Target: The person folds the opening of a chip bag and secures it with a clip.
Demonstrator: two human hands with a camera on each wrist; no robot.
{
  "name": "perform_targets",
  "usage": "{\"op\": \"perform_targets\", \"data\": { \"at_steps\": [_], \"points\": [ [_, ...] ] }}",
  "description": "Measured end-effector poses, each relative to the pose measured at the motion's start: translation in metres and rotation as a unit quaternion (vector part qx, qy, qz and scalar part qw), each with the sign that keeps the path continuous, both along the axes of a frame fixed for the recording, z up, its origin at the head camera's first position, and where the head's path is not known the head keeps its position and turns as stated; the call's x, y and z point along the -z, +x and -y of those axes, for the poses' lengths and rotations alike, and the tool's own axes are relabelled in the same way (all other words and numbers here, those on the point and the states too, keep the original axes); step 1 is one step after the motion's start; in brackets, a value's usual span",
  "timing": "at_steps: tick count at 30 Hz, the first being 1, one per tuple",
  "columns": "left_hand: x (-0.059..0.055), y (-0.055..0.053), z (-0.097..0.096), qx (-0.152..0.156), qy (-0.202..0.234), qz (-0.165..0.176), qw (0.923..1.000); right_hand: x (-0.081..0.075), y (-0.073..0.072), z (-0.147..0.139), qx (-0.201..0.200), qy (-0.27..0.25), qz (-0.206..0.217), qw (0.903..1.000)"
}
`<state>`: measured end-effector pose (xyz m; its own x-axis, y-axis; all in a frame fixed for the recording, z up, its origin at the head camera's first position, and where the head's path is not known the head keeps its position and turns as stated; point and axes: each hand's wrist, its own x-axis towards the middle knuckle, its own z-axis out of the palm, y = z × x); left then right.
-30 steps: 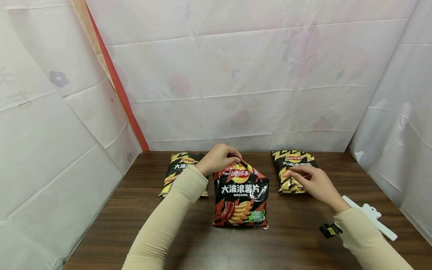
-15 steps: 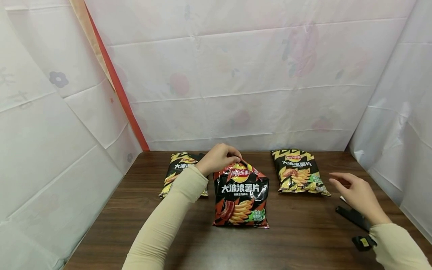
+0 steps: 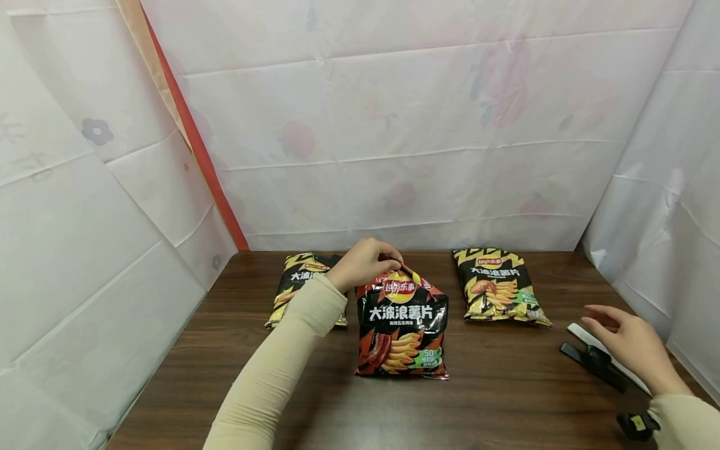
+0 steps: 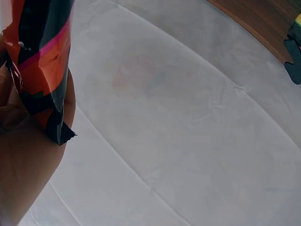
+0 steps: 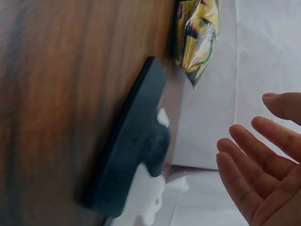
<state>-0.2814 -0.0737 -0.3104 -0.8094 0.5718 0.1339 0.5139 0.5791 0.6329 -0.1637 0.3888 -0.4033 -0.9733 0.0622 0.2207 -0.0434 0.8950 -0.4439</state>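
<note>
My left hand [image 3: 365, 265] pinches the folded top of a red and black potato chip bag [image 3: 402, 331], which stands upright mid-table. In the left wrist view part of that bag [image 4: 44, 61] shows beside the hand [image 4: 28, 169]. My right hand [image 3: 632, 340], with fingers loosely bent and nothing in it, hovers above two bag clips at the right. One is a black clip [image 3: 596, 367]; beyond it lies a white clip [image 3: 579, 331], partly hidden. The right wrist view shows the fingers [image 5: 254, 174] spread, apart from the black clip [image 5: 127, 141] and the white clip [image 5: 148, 193].
Two yellow and black chip bags lie on the wooden table [image 3: 506, 400]: one at back right [image 3: 500, 287], one at back left [image 3: 295, 287] behind my left forearm. White sheets [image 3: 394, 125] wall the table's back and sides.
My right hand has moved right and nearer, away from the right yellow bag to above the clips, uncovering that bag and the black clip. The left hand and red bag have stayed put.
</note>
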Motion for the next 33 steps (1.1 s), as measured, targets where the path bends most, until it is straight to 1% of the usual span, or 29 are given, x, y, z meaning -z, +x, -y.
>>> {"op": "perform_targets", "data": {
  "at_steps": [2, 6, 9, 14, 19, 22, 29, 33],
  "points": [
    [0.0, -0.001, 0.0, 0.001, 0.0, -0.001, 1.0, 0.002, 0.001, -0.004, 0.004, 0.008, 0.01, 0.9999],
    [0.001, -0.001, -0.001, 0.001, -0.001, -0.002, 1.0, 0.007, 0.002, -0.013, 0.013, 0.024, 0.06, 0.9978],
    [0.001, -0.002, -0.001, 0.001, -0.001, -0.004, 1.0, 0.012, 0.002, -0.018, 0.008, 0.03, 0.094, 0.9951],
    [0.001, -0.002, -0.001, 0.003, -0.002, -0.006, 1.0, 0.017, 0.002, -0.023, -0.006, 0.037, 0.103, 0.9939],
    [0.0, -0.002, -0.001, 0.004, -0.003, -0.005, 1.0, 0.019, 0.001, -0.023, -0.02, 0.032, 0.124, 0.9915],
    [0.0, -0.002, 0.0, 0.003, -0.004, -0.002, 1.0, 0.021, 0.0, -0.021, -0.029, 0.031, 0.129, 0.9908],
    [0.0, -0.002, 0.0, 0.0, 0.0, 0.002, 1.0, 0.023, 0.0, -0.021, -0.028, 0.033, 0.137, 0.9896],
    [0.001, -0.002, 0.0, -0.001, 0.0, 0.005, 1.0, 0.026, -0.001, -0.025, -0.03, 0.041, 0.128, 0.9904]
  ]
}}
